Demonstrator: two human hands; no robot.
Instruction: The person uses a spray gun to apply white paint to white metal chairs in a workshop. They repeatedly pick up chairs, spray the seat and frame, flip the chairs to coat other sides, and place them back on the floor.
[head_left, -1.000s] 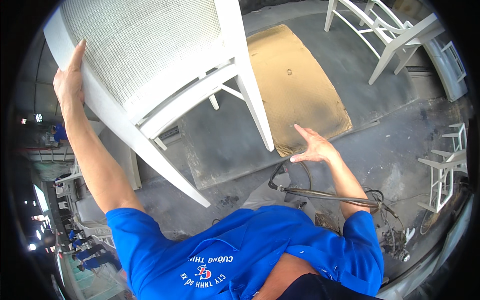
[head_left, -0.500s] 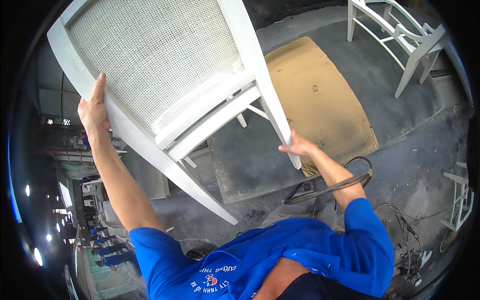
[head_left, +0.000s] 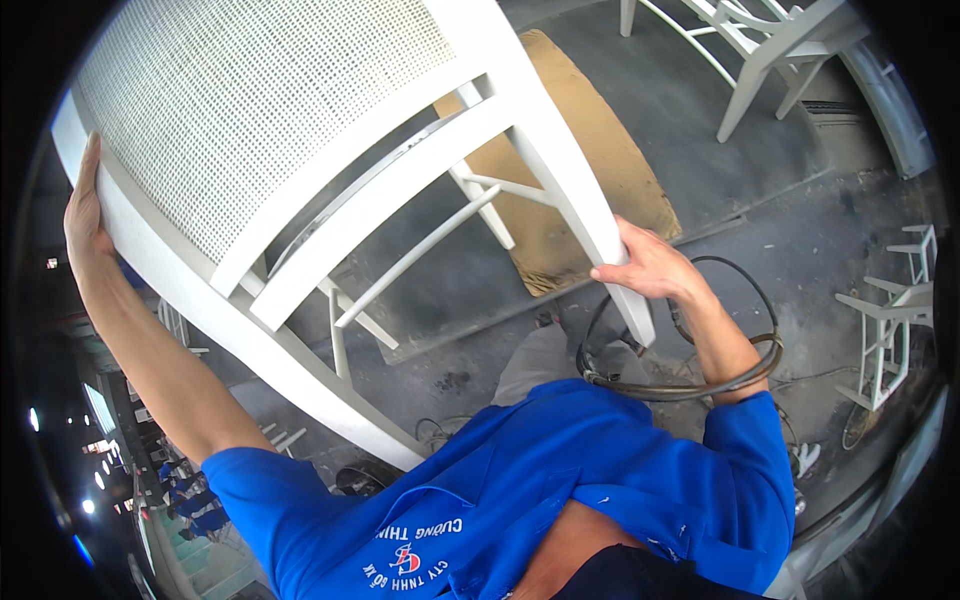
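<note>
Chair (head_left: 385, 200) being held by two hands

It is tilting in front of the person, its woven back facing the head camera. The left hand (head_left: 86, 215) is clasping the back's outer post, far fingers hidden; the right hand (head_left: 652, 262) is wrapping its fingers round a rear leg near the foot. This wide, slanting hold is probably balancing the weight and resisting twist. A dark hose (head_left: 700, 389) is looping round the right forearm beside that leg, possibly hindering it. Cardboard (head_left: 600, 150) is lying on a dark mat (head_left: 705, 160) beyond, where another white chair (head_left: 742, 100) is standing.
</note>
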